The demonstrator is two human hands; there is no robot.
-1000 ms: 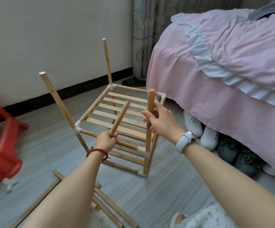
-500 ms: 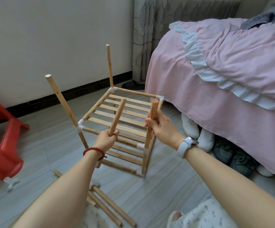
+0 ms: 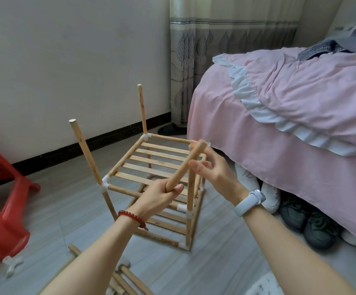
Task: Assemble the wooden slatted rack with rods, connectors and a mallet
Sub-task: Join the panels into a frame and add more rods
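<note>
Bare forearms, no sleeves; red bead bracelet on left wrist, pale lavender smartwatch on right wrist.

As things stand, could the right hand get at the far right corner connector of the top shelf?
Probably yes. The right hand hovers open just short of that connector, with only the tip of the rod gripped by the left hand crossing nearby; nothing else blocks it.

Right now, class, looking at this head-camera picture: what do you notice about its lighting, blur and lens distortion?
Head view: soft, even daylight, no glare and only faint shadows under the rack; the right hand is slightly motion-blurred near the rod that the left hand grips; the wide-angle lens stretches the forearms and splays the upright rods outward; the near floor at the bottom edge is soft.
</note>
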